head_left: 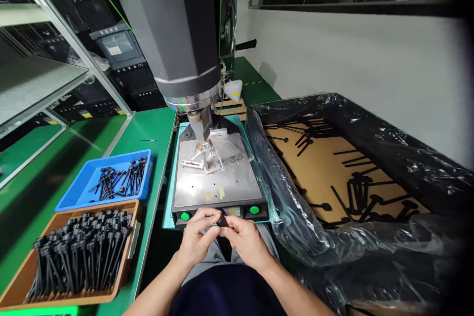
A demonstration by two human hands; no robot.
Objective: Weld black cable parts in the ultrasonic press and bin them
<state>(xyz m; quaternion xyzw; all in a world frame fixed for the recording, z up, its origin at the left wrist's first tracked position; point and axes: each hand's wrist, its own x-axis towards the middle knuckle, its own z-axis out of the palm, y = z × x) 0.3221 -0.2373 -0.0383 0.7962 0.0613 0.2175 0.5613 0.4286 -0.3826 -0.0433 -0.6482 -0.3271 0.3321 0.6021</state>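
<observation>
My left hand (201, 233) and my right hand (244, 238) meet in front of the machine base. Between their closed fingertips is a small black part (222, 220), mostly covered by the fingers, so its full shape is hidden. Just beyond the hands lies the metal plate (192, 196) of a press-like machine, whose front has two green buttons (254, 210). On the plate stands a metal fixture (193, 164) partly wrapped in clear plastic. A metal tool head (200, 126) hangs right above it.
To the left, an orange-brown bin (135, 217) is packed with black long-stemmed parts (85, 247). Behind it, a blue tray (79, 190) holds several more. On the right is a large box lined with black plastic (292, 227), with black stemmed parts (357, 192) lying on cardboard.
</observation>
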